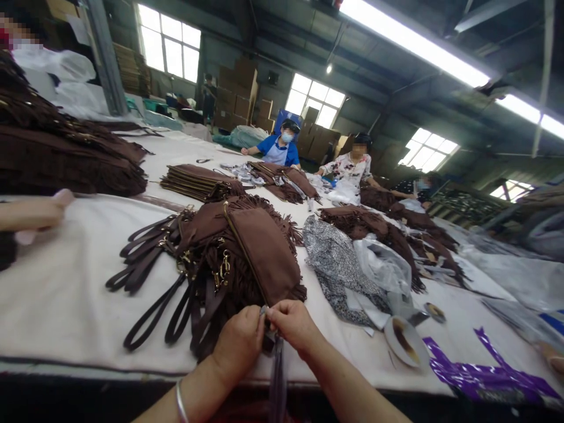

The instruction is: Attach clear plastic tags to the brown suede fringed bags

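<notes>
Head view, near edge of the desk (pixel 66 294). The left hand (pixel 240 346) and right hand (pixel 294 323) meet at the near end of a heap of brown fringed bags (pixel 264 252). The fingers of both are pinched shut on a small pale fitting (pixel 264 309). From it a dark strap (pixel 278 376) hangs down over the desk edge (what the fitting is cannot be made out). The left wrist wears a bangle (pixel 180 402).

The heap lies in the middle of the desk, just beyond the hands, with its looped wrist straps (pixel 150 264) splayed to the left. The bags look soft, limp and light. The fringe would likely snag or tangle, so the flat body or the zip edge seems a surer hold than the tassels. The metal clasps look like the only stiff points.

To the right lie patterned cloth (pixel 330 264), clear plastic bags (pixel 383 264), a white roll (pixel 405 342) and purple film (pixel 480 376). Another person's hand (pixel 35 212) enters at the far left, and further stacks of bags (pixel 198 181) lie beyond.
</notes>
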### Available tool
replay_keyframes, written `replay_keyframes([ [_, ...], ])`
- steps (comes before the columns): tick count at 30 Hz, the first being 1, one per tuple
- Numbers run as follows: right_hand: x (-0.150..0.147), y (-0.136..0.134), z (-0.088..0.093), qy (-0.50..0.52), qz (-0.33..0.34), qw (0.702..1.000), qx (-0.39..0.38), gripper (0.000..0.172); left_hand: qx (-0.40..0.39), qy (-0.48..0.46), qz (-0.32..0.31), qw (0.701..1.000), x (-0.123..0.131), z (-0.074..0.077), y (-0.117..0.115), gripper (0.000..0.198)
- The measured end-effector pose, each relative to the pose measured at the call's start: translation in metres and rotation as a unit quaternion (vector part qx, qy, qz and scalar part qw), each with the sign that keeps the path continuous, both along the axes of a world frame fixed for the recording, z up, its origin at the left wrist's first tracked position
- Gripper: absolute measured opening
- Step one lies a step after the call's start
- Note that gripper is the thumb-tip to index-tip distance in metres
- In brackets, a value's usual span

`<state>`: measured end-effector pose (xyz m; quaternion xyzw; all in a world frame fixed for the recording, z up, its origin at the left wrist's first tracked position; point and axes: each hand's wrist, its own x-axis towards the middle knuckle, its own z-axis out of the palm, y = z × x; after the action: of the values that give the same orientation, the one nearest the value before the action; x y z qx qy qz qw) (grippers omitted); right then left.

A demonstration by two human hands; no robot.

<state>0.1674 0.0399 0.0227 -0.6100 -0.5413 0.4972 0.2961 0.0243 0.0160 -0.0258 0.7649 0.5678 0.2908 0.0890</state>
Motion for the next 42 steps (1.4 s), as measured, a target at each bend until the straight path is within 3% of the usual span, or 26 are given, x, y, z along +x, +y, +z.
replay_keyframes([
  [4, 0.007, -0.003, 0.008, -0.074, 0.012, 0.994, 0.074, 0.02, -0.014, -0.027, -0.006, 1.0, -0.001, 0.0, 0.001, 0.024],
  [10, -0.006, -0.007, 0.02, 0.006, 0.03, 0.996, 0.089, 0.017, -0.014, -0.031, -0.001, 0.999, -0.002, -0.001, 0.0, 0.025],
  [14, -0.017, 0.0, 0.011, 0.002, 0.005, 0.998, 0.066, 0.017, -0.005, -0.023, 0.002, 1.0, -0.001, -0.005, -0.001, 0.025],
  [20, -0.01, 0.01, -0.002, -0.147, 0.014, 0.987, 0.068, 0.02, 0.006, -0.006, 0.009, 1.0, -0.001, -0.007, -0.001, 0.025],
  [30, -0.005, 0.012, -0.002, -0.141, 0.026, 0.989, 0.043, 0.027, 0.0, -0.012, 0.007, 1.0, -0.002, -0.01, 0.0, 0.024],
  [35, -0.008, 0.017, -0.006, -0.199, 0.022, 0.978, 0.054, 0.032, 0.012, 0.002, 0.007, 1.0, -0.001, -0.011, 0.0, 0.025],
  [42, -0.015, 0.017, 0.002, -0.266, 0.02, 0.961, 0.074, 0.03, 0.073, -0.006, 0.028, 0.997, -0.003, -0.024, 0.0, 0.031],
])
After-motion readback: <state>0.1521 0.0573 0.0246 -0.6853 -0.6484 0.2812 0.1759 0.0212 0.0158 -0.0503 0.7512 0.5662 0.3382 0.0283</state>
